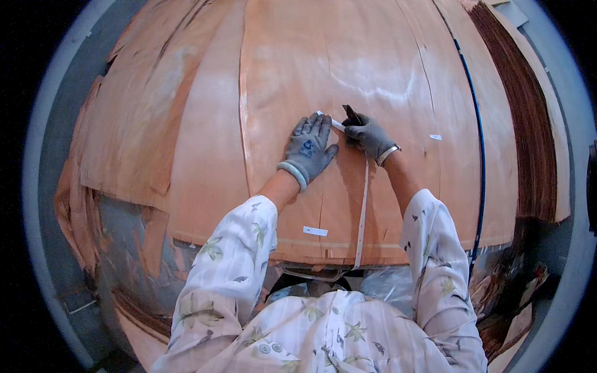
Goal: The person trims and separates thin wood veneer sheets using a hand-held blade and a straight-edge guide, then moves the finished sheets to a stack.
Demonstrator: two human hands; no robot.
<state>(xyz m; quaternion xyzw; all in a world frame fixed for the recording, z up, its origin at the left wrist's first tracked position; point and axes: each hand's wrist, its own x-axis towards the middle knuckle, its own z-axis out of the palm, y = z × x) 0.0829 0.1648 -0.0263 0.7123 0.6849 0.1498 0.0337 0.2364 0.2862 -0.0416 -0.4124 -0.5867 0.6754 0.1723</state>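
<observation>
Both my hands wear grey gloves and work on a wide sheet of pinkish-tan wood veneer (pixel 286 81). My left hand (pixel 308 149) lies flat on the veneer, fingers stretched away from me and pressed beside a crack. Just right of it, my right hand (pixel 368 135) is closed round a dark, pointed, knife-like tool (pixel 351 114). A short piece of white tape (pixel 336 125) reaches from the left fingertips to the right hand. From beneath the right hand a long white tape strip (pixel 363 211) runs down over the sheet's near edge.
Small white tape pieces stick to the veneer, a near one (pixel 315 230) and a right one (pixel 435 137). A dark blue cord (pixel 479 149) crosses the right side. Beyond it lies dark brown veneer (pixel 525 118). Ragged veneer sheets (pixel 134 137) overlap at the left.
</observation>
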